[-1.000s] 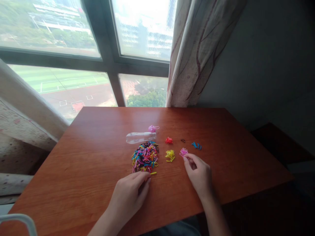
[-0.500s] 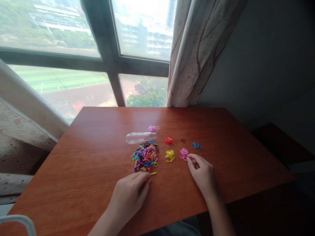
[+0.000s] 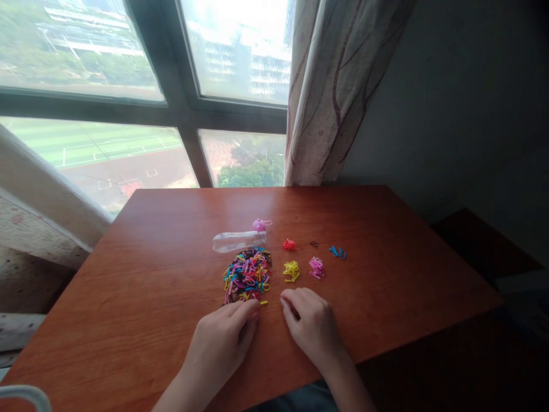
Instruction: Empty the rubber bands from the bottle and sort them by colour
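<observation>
A heap of small mixed-colour rubber bands (image 3: 247, 274) lies mid-table. To its right sit small sorted clusters: yellow (image 3: 291, 270), pink (image 3: 317, 267), red (image 3: 289, 245), a single brown band (image 3: 314, 244) and blue (image 3: 337, 252). My left hand (image 3: 223, 343) rests at the heap's near edge, fingers pressed together with the tips by a yellow band; whether they grip anything is hidden. My right hand (image 3: 311, 326) lies just right of it, below the yellow cluster, fingers curled under with nothing visible in them.
A clear plastic bottle (image 3: 235, 241) lies on its side behind the heap, its pink cap (image 3: 259, 224) beside the neck. The wooden table (image 3: 407, 274) stands against a window; a curtain (image 3: 334, 86) hangs at the back right. A white curved object (image 3: 21, 395) shows at bottom left.
My right hand has pulled back from the pink cluster and moved left to beside my left hand. The left hand has stayed at the heap's edge. The view shifted slightly.
</observation>
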Motion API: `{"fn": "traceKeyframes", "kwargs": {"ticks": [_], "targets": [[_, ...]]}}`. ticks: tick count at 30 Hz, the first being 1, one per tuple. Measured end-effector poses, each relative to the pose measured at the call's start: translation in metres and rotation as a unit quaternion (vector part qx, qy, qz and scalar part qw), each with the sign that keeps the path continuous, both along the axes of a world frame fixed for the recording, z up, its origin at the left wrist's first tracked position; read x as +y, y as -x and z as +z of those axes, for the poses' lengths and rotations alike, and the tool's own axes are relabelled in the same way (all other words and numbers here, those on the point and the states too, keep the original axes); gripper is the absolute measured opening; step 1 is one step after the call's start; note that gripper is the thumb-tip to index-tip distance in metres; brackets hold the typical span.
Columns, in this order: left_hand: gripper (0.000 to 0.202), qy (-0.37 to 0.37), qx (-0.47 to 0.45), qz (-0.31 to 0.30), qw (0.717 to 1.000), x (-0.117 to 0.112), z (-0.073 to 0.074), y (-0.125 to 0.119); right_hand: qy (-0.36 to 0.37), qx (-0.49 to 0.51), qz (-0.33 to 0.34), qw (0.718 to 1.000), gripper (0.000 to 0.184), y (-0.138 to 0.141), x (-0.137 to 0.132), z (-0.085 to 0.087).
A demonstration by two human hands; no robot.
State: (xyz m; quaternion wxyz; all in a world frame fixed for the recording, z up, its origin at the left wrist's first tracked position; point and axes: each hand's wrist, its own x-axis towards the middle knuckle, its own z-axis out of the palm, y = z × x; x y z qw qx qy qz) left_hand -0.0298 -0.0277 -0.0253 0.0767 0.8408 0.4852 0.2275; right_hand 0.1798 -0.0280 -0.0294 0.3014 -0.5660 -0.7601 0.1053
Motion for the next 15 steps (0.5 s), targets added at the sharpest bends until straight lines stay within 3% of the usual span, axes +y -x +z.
{"fn": "traceKeyframes", "kwargs": {"ticks": [6, 15], "targets": [[0.023, -0.027, 0.060, 0.009, 0.998, 0.005, 0.003, -0.005, 0.035, 0.075, -0.020, 0.996, 0.013, -0.004, 0.002, 0.000], [0.020, -0.009, 0.101, -0.007, 0.995, 0.011, 0.009, -0.014, 0.040, 0.081, -0.012, 0.996, 0.014, -0.004, 0.002, 0.001]]}}
